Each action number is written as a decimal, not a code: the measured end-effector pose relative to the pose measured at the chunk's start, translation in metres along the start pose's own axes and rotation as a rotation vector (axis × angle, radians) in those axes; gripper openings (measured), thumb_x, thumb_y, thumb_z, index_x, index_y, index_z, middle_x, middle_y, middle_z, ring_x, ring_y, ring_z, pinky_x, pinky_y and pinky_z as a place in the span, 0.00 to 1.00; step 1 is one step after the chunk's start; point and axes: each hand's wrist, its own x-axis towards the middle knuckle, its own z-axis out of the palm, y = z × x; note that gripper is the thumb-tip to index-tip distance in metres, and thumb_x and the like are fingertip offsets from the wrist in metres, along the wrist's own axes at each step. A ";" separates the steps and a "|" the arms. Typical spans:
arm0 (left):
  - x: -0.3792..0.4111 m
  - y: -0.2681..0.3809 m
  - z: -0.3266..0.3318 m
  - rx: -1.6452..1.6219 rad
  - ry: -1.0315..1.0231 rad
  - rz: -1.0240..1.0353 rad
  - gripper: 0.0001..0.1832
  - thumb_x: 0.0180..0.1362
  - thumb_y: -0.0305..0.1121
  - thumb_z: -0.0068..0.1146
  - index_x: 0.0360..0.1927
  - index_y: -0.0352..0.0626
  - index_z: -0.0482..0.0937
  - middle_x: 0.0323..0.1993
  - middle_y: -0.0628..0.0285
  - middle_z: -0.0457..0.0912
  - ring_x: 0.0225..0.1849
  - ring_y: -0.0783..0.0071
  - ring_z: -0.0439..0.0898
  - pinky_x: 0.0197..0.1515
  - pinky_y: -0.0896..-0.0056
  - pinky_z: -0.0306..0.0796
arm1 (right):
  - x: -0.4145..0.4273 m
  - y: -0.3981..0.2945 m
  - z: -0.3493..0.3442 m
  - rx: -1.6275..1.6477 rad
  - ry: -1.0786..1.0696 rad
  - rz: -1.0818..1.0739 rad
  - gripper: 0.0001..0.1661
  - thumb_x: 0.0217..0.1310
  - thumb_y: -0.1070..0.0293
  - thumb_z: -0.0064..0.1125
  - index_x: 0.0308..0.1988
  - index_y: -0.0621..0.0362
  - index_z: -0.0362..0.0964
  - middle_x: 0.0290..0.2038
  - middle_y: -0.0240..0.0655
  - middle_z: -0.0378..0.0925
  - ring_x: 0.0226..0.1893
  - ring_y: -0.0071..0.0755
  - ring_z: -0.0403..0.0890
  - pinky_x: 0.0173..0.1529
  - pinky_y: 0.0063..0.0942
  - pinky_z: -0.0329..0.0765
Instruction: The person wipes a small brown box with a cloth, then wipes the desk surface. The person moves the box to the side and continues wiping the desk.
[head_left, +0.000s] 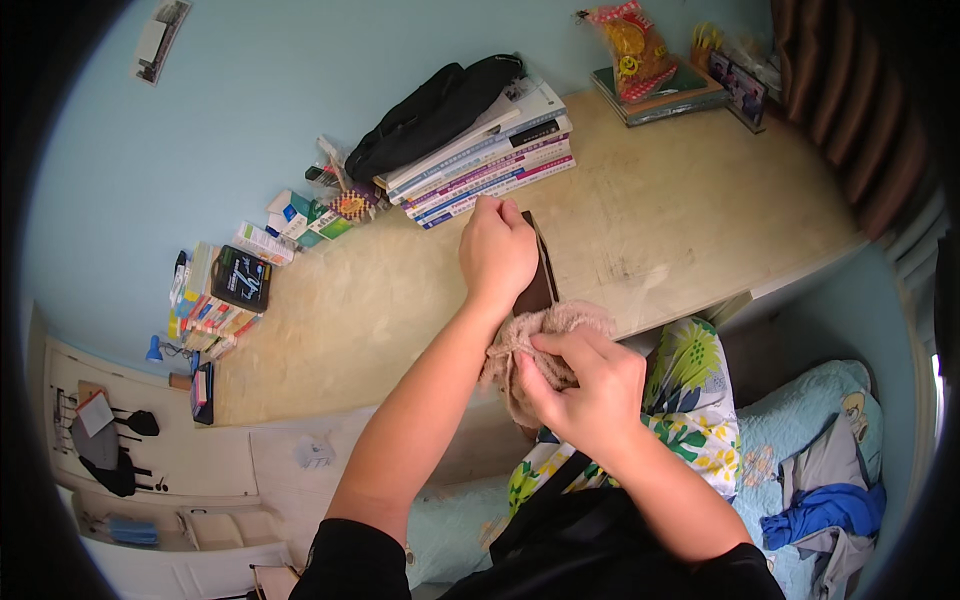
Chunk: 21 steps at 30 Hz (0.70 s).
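Note:
My left hand is closed around the upper end of a dark brown flat object, perhaps a picture frame seen nearly edge-on. The object stands tilted over the near part of the wooden desk; my forearm and the cloth hide much of it. Pinched between the thumb and fingers of my right hand is a bunched, fluffy pinkish-brown cloth. The cloth lies against the lower end of the dark object.
Behind my left hand is a stack of books with a black bag on top. Small boxes and a black case line the wall. A snack bag and a photo frame stand far right. Bedding lies beside my legs.

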 end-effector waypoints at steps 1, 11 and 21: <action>0.000 0.001 0.000 0.003 -0.006 0.000 0.14 0.68 0.38 0.47 0.37 0.37 0.75 0.33 0.42 0.82 0.39 0.38 0.80 0.43 0.45 0.72 | 0.001 0.004 0.003 -0.011 -0.008 0.005 0.10 0.46 0.62 0.73 0.30 0.51 0.82 0.24 0.33 0.79 0.21 0.42 0.81 0.25 0.36 0.76; 0.011 -0.034 0.013 -0.704 -0.316 -0.229 0.20 0.73 0.41 0.41 0.36 0.39 0.81 0.32 0.63 0.82 0.30 0.71 0.75 0.39 0.64 0.70 | -0.001 0.028 -0.007 0.078 -0.186 0.260 0.12 0.43 0.64 0.71 0.29 0.59 0.83 0.30 0.41 0.83 0.26 0.46 0.85 0.34 0.34 0.81; 0.011 -0.021 -0.007 -1.250 -0.529 -0.725 0.19 0.72 0.43 0.40 0.51 0.41 0.78 0.45 0.58 0.83 0.46 0.67 0.82 0.49 0.64 0.76 | 0.115 0.037 0.043 -0.249 -0.251 0.067 0.11 0.57 0.63 0.62 0.40 0.52 0.83 0.41 0.39 0.81 0.39 0.54 0.82 0.42 0.42 0.79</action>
